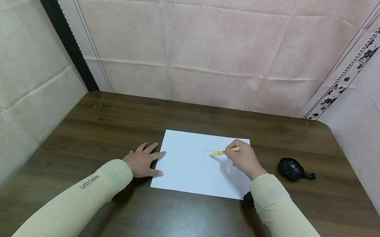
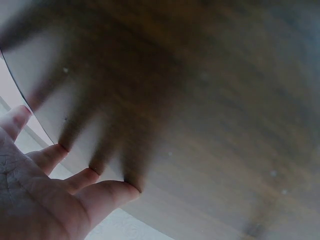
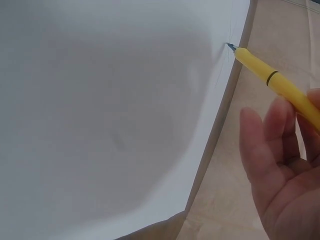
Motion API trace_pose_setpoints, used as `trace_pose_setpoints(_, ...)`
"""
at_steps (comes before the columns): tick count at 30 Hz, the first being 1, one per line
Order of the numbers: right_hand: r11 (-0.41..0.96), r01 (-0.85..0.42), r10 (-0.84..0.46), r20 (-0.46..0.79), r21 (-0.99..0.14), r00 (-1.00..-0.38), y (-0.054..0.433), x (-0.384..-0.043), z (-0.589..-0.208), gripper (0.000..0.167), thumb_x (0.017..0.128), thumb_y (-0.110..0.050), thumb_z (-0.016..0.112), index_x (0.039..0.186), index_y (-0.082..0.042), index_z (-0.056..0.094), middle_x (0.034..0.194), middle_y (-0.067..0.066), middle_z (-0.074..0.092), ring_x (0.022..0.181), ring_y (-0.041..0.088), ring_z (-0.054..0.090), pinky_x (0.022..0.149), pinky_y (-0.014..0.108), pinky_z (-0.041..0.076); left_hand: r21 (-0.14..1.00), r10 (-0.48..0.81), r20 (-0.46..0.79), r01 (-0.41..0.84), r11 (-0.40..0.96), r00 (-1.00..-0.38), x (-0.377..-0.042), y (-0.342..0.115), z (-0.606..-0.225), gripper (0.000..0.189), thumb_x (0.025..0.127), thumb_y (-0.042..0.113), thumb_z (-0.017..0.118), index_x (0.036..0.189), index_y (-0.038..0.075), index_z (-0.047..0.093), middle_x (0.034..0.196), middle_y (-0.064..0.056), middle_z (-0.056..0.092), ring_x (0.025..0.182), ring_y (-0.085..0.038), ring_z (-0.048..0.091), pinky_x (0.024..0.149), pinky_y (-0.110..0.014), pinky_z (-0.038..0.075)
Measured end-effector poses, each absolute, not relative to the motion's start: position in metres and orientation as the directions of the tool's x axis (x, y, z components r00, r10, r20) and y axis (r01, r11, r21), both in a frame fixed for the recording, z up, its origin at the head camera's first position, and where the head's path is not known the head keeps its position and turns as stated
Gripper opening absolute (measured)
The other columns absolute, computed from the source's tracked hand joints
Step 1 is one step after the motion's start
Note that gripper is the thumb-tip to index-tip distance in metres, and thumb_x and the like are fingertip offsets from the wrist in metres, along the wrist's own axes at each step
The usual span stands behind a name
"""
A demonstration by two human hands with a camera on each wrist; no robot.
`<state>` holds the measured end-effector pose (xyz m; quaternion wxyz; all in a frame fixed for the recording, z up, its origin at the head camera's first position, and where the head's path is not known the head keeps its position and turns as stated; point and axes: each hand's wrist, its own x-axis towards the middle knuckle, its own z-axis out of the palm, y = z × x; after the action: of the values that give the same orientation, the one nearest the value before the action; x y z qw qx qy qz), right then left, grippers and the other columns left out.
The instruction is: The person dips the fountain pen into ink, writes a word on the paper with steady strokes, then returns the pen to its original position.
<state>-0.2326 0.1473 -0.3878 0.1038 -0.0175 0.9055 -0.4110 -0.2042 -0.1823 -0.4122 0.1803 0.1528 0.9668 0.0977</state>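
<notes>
A white sheet of paper (image 1: 189, 172) lies on the wooden table, with thin crossing lines (image 1: 205, 151) drawn on its upper middle. My right hand (image 1: 244, 159) pinches a yellow fountain pen (image 1: 221, 153) over the sheet. In the right wrist view, the dark nib of the pen (image 3: 270, 79) meets the paper beside the thin lines. At the sheet's left edge, my left hand (image 1: 142, 163) rests with fingers spread, its thumb and forefinger overlapping the paper. The left wrist view shows that hand's fingertips (image 2: 131, 188) touching the tabletop.
To the right of the sheet sits a glossy black rounded object (image 1: 291, 169) with a short neck-like end. A small black item (image 1: 248, 199) shows under the right wrist. Pale patterned cloth (image 1: 220, 44) surrounds the wooden table (image 1: 131, 113) at the back and sides.
</notes>
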Motion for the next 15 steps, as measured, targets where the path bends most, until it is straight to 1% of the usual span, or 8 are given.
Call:
trace_pose_setpoints(6,0.664,0.043,-0.127,-0.169,-0.747,-0.977,0.1491,-0.2319,-0.3881,0.020,0.095,-0.019,0.055,0.105,-0.003,0.061,0.106,0.016,0.062,0.081,0.025,0.059,0.066,0.029,0.051,0.248,0.332,-0.315,0.261,0.933,-0.889,-0.2037,-0.1823,-0.4124,0.074,0.090,0.053,0.060,0.153,0.025,0.031,0.161,-0.014,0.014,0.144,-0.047,0.012,0.103,-0.072,0.023)
trace_pose_setpoints(15,0.682,0.055,-0.114,-0.180,-0.729,-0.977,0.1518,-0.2306,-0.3869,0.019,0.095,-0.020,0.057,0.105,-0.003,0.061,0.107,0.017,0.061,0.081,0.024,0.058,0.068,0.030,0.052,0.250,0.330,-0.316,0.257,0.933,-0.890,-0.2030,-0.1815,-0.4107,0.074,0.090,0.052,0.060,0.153,0.024,0.031,0.161,-0.015,0.014,0.144,-0.047,0.011,0.103,-0.072,0.023)
